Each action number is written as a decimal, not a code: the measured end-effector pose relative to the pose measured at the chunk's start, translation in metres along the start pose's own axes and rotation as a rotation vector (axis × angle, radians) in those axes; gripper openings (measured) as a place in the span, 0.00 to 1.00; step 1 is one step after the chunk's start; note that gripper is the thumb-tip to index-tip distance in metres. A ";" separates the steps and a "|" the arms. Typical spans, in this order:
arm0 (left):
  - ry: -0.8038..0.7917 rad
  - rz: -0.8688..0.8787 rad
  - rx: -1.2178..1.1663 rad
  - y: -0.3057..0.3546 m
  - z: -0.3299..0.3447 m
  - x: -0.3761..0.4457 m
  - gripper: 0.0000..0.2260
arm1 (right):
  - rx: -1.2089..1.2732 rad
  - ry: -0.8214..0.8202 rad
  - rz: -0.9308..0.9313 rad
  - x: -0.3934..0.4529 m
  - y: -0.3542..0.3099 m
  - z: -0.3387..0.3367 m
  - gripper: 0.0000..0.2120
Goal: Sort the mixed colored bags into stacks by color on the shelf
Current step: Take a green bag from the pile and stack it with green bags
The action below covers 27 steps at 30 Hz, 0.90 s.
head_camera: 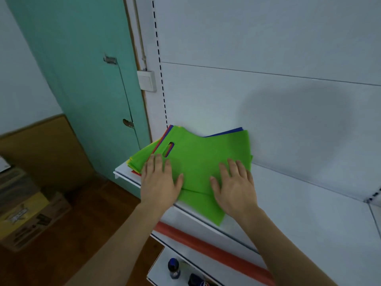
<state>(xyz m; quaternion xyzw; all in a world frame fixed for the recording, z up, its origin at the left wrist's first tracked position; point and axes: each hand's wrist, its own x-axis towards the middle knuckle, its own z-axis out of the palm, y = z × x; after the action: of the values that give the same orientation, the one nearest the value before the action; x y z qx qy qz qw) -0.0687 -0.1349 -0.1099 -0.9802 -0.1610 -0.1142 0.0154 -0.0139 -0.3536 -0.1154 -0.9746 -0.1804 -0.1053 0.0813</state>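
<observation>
A loose pile of flat coloured bags lies at the left end of the white shelf (288, 195). The top green bag (198, 157) has a slot handle. Blue (226, 133), red (165, 137) and yellow (132, 164) edges peek out beneath it. One green bag corner (208, 211) hangs over the shelf's front edge. My left hand (159, 182) rests flat on the green bag near the handle, fingers straight. My right hand (235, 186) lies flat on the green bag further right, fingers spread.
The shelf runs on to the right of the pile against a white back panel (268, 100). A red strip (212, 250) lines the lower shelf edge, with a dark bottle (174, 267) below. A teal door (86, 79) and cardboard boxes (31, 213) stand at left.
</observation>
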 end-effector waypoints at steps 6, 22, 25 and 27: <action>-0.042 0.081 0.079 0.003 0.014 0.009 0.38 | -0.036 -0.021 0.088 0.012 0.000 0.015 0.25; -0.002 0.281 -0.152 0.001 0.014 0.009 0.25 | 0.302 0.209 0.654 -0.021 0.009 -0.004 0.34; 0.034 0.323 -0.231 0.005 0.017 0.007 0.24 | 0.321 0.224 0.678 -0.021 0.013 -0.009 0.30; 0.056 0.355 -0.286 0.005 0.018 0.006 0.23 | 0.345 0.186 0.695 -0.019 0.016 -0.010 0.24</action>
<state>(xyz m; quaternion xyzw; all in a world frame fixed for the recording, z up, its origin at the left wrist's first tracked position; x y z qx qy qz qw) -0.0576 -0.1369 -0.1262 -0.9818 0.0324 -0.1586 -0.0992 -0.0267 -0.3768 -0.1120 -0.9359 0.1531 -0.1274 0.2907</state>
